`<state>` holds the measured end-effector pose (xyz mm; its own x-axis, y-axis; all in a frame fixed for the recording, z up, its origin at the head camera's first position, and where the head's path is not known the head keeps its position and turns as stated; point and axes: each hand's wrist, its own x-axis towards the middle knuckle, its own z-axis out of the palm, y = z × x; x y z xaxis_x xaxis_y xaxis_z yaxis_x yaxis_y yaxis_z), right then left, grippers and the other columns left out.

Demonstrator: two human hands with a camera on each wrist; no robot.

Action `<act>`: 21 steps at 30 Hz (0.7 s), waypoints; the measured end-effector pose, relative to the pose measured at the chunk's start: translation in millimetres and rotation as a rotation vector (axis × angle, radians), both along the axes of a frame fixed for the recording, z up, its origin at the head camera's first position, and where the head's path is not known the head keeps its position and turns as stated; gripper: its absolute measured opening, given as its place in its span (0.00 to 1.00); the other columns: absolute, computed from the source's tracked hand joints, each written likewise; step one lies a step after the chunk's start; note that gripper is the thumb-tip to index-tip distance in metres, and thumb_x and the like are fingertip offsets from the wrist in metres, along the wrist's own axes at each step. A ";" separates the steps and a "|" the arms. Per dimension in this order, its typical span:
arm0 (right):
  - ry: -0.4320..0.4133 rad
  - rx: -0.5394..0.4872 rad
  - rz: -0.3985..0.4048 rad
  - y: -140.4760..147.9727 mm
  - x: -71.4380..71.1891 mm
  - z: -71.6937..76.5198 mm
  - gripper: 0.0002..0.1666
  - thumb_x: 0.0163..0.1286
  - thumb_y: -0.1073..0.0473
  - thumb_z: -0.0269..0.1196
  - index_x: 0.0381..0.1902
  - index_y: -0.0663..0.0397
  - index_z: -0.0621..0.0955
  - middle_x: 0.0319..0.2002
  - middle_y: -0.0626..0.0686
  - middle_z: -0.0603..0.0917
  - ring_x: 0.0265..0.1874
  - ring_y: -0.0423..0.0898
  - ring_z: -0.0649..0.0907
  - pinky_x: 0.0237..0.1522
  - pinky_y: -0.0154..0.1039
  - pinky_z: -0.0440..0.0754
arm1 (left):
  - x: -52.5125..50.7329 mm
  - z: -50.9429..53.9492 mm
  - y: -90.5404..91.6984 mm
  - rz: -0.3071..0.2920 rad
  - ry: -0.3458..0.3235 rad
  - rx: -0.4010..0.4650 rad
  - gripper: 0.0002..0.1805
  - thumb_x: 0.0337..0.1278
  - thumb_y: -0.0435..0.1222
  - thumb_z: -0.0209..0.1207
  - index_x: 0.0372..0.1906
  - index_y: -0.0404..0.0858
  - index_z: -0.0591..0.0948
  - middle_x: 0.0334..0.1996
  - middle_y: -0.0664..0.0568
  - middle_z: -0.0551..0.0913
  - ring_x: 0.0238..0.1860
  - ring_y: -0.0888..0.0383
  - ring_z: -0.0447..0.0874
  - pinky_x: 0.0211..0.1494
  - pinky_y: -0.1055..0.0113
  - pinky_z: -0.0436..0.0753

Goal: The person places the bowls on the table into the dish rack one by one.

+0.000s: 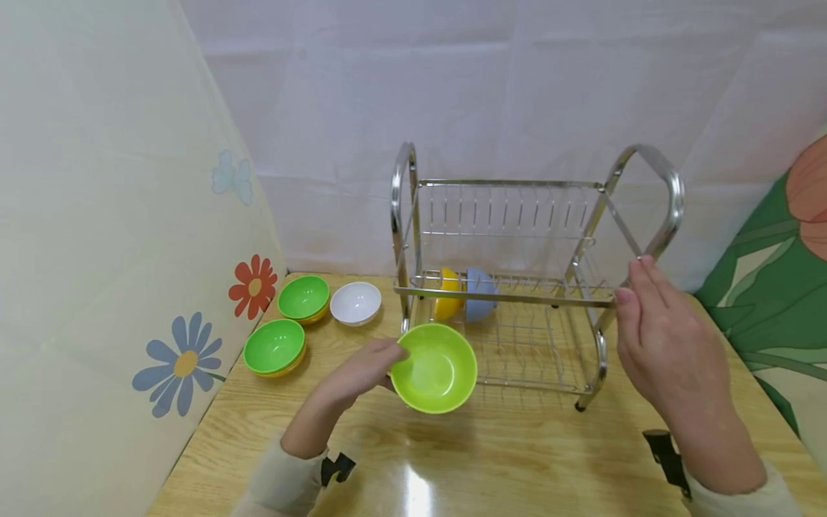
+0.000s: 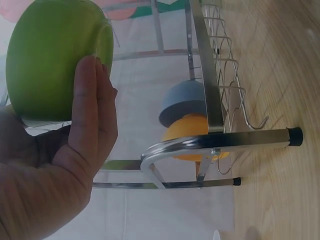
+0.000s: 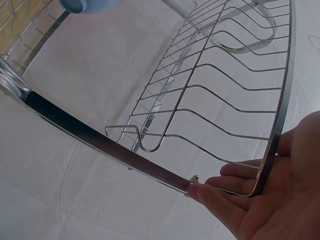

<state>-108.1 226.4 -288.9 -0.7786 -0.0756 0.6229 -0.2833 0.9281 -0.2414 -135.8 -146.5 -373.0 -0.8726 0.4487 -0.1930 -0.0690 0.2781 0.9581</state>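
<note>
My left hand (image 1: 370,370) grips a lime-green bowl (image 1: 434,368) by its left side, in front of the rack. In the left wrist view the fingers (image 2: 86,107) lie against the outside of the bowl (image 2: 50,60). A two-tier metal dish rack (image 1: 504,296) stands on the table, with a yellow bowl (image 1: 449,296) and a blue bowl (image 1: 480,294) on edge side by side in its lower tier. At the rack's right front, my right hand (image 1: 675,345) holds the corner of the upper tier; fingers (image 3: 232,185) reach past the rail there.
Two green bowls (image 1: 304,297), (image 1: 274,347) sit in yellow-orange ones on the table's left side. Beside them stands a white bowl (image 1: 356,303). A printed cloth (image 1: 129,215) borders the left, and a pale cloth (image 1: 349,129) hangs behind the rack. Wood-look table (image 1: 504,459) extends in front.
</note>
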 end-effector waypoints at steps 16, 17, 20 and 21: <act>0.000 -0.020 -0.012 0.7 -0.6 0.1 0.29 0.83 0.52 0.45 0.73 0.64 0.68 0.71 0.66 0.68 0.65 0.72 0.72 0.59 0.73 0.70 | 1.5 -6.6 20.5 -0.034 -0.024 0.012 0.22 0.71 0.42 0.47 0.49 0.26 0.79 0.30 0.47 0.84 0.30 0.56 0.85 0.41 0.59 0.88; 0.005 -0.020 -0.010 0.8 -0.8 -0.2 0.29 0.83 0.52 0.45 0.73 0.64 0.68 0.71 0.66 0.68 0.65 0.72 0.72 0.59 0.73 0.70 | 1.6 -7.0 21.6 -0.033 -0.027 0.011 0.22 0.70 0.43 0.48 0.49 0.26 0.79 0.30 0.47 0.84 0.30 0.56 0.85 0.41 0.59 0.88; 0.019 -0.019 -0.006 0.5 -1.5 -0.5 0.29 0.83 0.52 0.46 0.72 0.65 0.69 0.71 0.66 0.69 0.64 0.72 0.73 0.58 0.73 0.71 | 1.4 -8.3 24.8 -0.032 -0.029 0.017 0.22 0.70 0.42 0.48 0.50 0.26 0.79 0.31 0.46 0.84 0.30 0.56 0.85 0.42 0.57 0.88; 0.021 -0.019 -0.005 0.6 -1.6 -0.6 0.29 0.83 0.52 0.46 0.72 0.65 0.69 0.71 0.66 0.69 0.64 0.72 0.73 0.58 0.73 0.71 | 1.3 -8.7 25.6 -0.032 -0.029 0.022 0.22 0.70 0.42 0.48 0.50 0.26 0.79 0.31 0.46 0.84 0.30 0.56 0.85 0.42 0.57 0.88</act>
